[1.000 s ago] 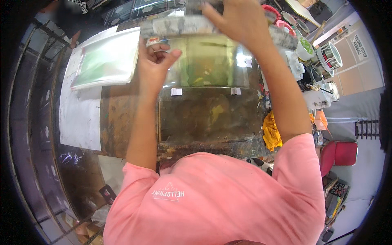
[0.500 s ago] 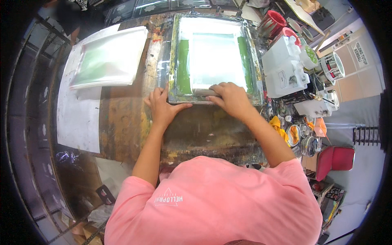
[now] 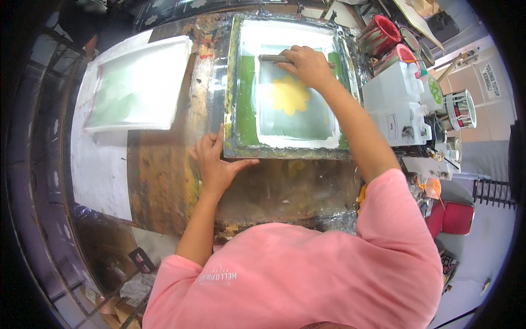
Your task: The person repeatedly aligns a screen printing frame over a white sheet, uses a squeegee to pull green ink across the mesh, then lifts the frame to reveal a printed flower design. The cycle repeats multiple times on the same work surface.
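Note:
A screen-printing frame (image 3: pixel 285 152) lies on the stained table, its mesh edged with green and white tape. A yellow flower shape (image 3: pixel 289 95) shows in the mesh's middle. Toward the far end of the mesh, my right hand (image 3: pixel 308 64) is closed on a squeegee (image 3: pixel 271 58), which lies crosswise; my fingers cover its middle. At the frame's near left corner, my left hand (image 3: pixel 213 163) rests on the table with thumb and fingers spread, the thumb along the near edge and a finger beside the left edge. It holds nothing.
A stack of clear plastic sheets (image 3: pixel 137 82) lies at the left over white paper (image 3: pixel 101 175). Along the right stand white jugs (image 3: pixel 390 109), red-stained paint cans (image 3: pixel 379 35) and other containers. A red chair (image 3: pixel 458 217) is at the far right.
My right hand has pushed the squeegee from the frame's near end to its far end. The yellow flower now shows in the mesh. My left hand stays at the corner; the view has shifted slightly.

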Demonstrator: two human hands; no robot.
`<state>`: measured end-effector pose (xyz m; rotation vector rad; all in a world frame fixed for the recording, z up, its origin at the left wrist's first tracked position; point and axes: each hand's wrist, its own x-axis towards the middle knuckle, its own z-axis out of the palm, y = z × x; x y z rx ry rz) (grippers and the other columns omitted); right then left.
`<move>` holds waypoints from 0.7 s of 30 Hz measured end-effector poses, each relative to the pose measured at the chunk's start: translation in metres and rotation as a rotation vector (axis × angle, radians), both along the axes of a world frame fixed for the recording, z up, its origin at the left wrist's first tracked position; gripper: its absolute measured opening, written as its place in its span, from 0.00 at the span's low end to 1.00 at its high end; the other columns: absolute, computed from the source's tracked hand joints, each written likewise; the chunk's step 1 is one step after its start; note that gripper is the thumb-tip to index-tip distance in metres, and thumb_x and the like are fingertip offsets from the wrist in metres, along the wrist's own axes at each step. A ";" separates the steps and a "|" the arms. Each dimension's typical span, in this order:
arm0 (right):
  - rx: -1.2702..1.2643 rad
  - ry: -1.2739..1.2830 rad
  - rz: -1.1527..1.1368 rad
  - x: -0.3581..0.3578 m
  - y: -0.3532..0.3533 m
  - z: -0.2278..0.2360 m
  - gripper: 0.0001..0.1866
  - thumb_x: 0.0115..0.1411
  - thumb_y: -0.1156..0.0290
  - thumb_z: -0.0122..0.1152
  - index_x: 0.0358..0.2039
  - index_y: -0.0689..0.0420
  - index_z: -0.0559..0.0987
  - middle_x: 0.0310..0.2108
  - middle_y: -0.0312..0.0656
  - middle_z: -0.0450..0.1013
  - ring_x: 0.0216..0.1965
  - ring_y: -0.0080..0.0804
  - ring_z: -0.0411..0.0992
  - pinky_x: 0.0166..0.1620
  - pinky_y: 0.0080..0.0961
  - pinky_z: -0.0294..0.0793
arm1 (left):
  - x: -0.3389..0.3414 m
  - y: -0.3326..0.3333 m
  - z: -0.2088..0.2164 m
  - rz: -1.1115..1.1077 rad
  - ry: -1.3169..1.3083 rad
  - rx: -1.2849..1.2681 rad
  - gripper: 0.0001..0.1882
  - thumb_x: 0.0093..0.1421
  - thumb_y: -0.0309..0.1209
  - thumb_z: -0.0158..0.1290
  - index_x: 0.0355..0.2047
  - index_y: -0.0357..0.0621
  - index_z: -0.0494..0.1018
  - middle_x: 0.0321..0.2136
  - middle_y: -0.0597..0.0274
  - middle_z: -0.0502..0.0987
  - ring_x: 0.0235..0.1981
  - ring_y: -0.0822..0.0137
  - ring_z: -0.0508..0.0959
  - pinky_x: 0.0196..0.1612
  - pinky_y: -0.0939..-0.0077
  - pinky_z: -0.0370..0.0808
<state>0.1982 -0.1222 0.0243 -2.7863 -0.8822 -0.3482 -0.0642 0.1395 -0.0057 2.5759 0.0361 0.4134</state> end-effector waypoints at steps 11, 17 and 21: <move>-0.019 -0.057 0.004 0.075 -0.001 0.000 0.24 0.68 0.39 0.56 0.45 0.46 0.84 0.35 0.44 0.81 0.39 0.49 0.81 0.42 0.47 0.79 | 0.000 0.003 -0.008 -0.065 -0.079 -0.097 0.64 0.36 0.64 0.75 0.69 0.40 0.68 0.31 0.62 0.75 0.41 0.59 0.70 0.55 0.59 0.62; -0.012 -0.010 0.000 -0.029 -0.003 0.009 0.22 0.68 0.41 0.56 0.43 0.47 0.82 0.36 0.43 0.79 0.42 0.43 0.80 0.37 0.45 0.82 | -0.003 0.001 -0.010 -0.058 -0.132 -0.085 0.63 0.39 0.66 0.73 0.69 0.38 0.68 0.28 0.61 0.73 0.36 0.60 0.68 0.51 0.61 0.64; -0.066 0.009 -0.003 -0.132 -0.010 0.019 0.22 0.67 0.43 0.58 0.42 0.50 0.79 0.35 0.42 0.78 0.38 0.45 0.80 0.35 0.44 0.82 | -0.004 -0.001 -0.003 -0.060 -0.038 -0.160 0.59 0.41 0.59 0.76 0.68 0.39 0.69 0.40 0.58 0.80 0.48 0.53 0.68 0.55 0.56 0.66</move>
